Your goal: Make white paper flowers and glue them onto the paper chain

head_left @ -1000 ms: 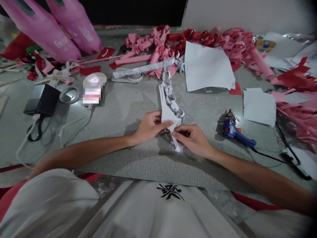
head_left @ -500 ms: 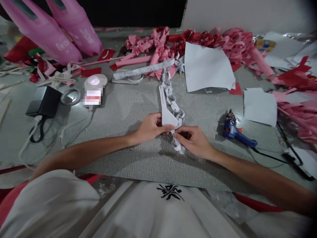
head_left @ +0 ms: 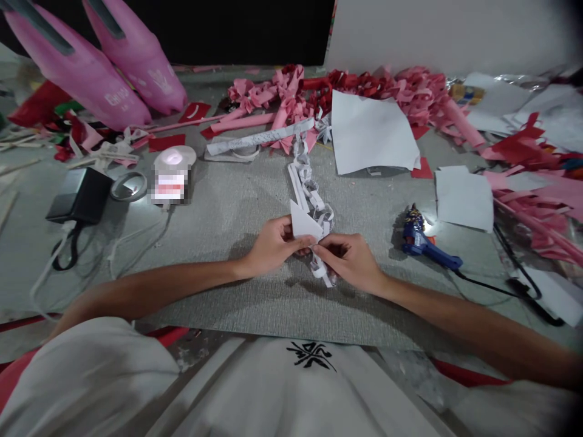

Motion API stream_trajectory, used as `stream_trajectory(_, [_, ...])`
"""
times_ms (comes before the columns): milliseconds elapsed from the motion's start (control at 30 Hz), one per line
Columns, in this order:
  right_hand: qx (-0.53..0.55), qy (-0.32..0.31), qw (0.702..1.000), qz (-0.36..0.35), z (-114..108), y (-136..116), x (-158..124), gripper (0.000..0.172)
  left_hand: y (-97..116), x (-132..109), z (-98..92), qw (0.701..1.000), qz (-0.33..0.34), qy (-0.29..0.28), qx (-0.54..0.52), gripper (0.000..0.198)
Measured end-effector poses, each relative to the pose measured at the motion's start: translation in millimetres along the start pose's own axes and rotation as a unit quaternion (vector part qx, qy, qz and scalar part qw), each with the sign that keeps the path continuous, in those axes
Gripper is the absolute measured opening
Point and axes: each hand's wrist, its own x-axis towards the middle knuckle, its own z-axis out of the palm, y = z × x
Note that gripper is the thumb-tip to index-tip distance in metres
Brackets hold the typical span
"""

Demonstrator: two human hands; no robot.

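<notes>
My left hand (head_left: 273,246) is closed on a piece of white paper (head_left: 304,222), its thumb lying across the lower edge. The paper is pointed at the top. My right hand (head_left: 353,258) is pinched at the paper's lower right, and its fingertips meet the left thumb. A chain of white paper loops (head_left: 311,193) runs from the far side down behind the paper, and its near end shows below my fingers. Whether the right fingertips also grip a chain loop is hidden. Narrow white strips (head_left: 297,186) lie just beyond the paper.
A blue glue gun (head_left: 428,247) lies to the right, its cord trailing. White sheets (head_left: 373,133) and pink and red paper garlands (head_left: 291,91) fill the back. At left are a black adapter (head_left: 82,195), a tape roll (head_left: 129,186), a lit lamp (head_left: 173,156) and pink bottles (head_left: 136,60).
The white paper has turned and tilted in my left hand, and now looks shorter and more pointed. My two hands have drawn slightly closer together. The whole view has shifted a little.
</notes>
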Motion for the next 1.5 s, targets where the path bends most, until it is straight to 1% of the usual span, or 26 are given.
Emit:
stream_trajectory(100, [0.004, 0.02, 1.0, -0.015, 1, 1, 0, 0.035, 0, 2, -1.6, 0.999, -0.016, -0.028, -0.022, 0.041])
stream_trajectory(200, [-0.018, 0.019, 0.999, -0.029, 2, 3, -1, 0.035, 3, 2, -2.9, 0.999, -0.028, -0.044, -0.01, 0.039])
stream_trajectory(300, [-0.047, 0.022, 0.998, -0.048, 3, 5, -2, 0.034, 8, 1, -3.4, 0.998, -0.033, -0.044, 0.003, 0.04])
stream_trajectory(467, [-0.037, 0.024, 0.997, -0.056, 2, 2, -3, 0.034, 8, 1, -5.0, 0.999, -0.026, -0.028, -0.018, 0.043])
stream_trajectory(600, [-0.041, 0.043, 0.996, -0.059, 1, -1, -3, 0.035, 5, 3, -7.0, 0.998, -0.008, -0.043, -0.036, 0.041])
stream_trajectory(767, [-0.03, 0.067, 0.995, -0.071, 2, 2, -2, 0.032, 4, 4, -7.9, 0.998, -0.002, -0.057, -0.015, 0.045])
stream_trajectory(967, [-0.045, 0.052, 0.995, -0.073, 3, 5, -2, 0.03, 4, 4, -9.2, 0.999, -0.01, -0.052, 0.004, 0.044])
stream_trajectory(1067, [-0.071, 0.044, 0.992, -0.09, 3, 5, -3, 0.031, 6, 3, -9.5, 0.998, -0.016, -0.06, 0.018, 0.044])
stream_trajectory(1133, [-0.098, 0.056, 0.988, -0.103, 3, 5, -4, 0.033, 7, 3, -9.3, 0.998, -0.011, -0.053, 0.013, 0.047])
stream_trajectory(1267, [-0.118, 0.092, 0.983, -0.111, 3, 4, -7, 0.041, 8, 5, -7.9, 1.0, 0.019, -0.007, -0.009, 0.048])
stream_trajectory(1367, [-0.106, 0.108, 0.979, -0.135, 3, 2, -10, 0.038, 8, 5, -7.1, 0.999, 0.046, 0.008, -0.007, 0.044])
stream_trajectory(1500, [-0.111, 0.132, 0.972, -0.159, -1, -4, -10, 0.035, 11, 4, -7.1, 0.998, 0.053, 0.017, 0.008, 0.037])
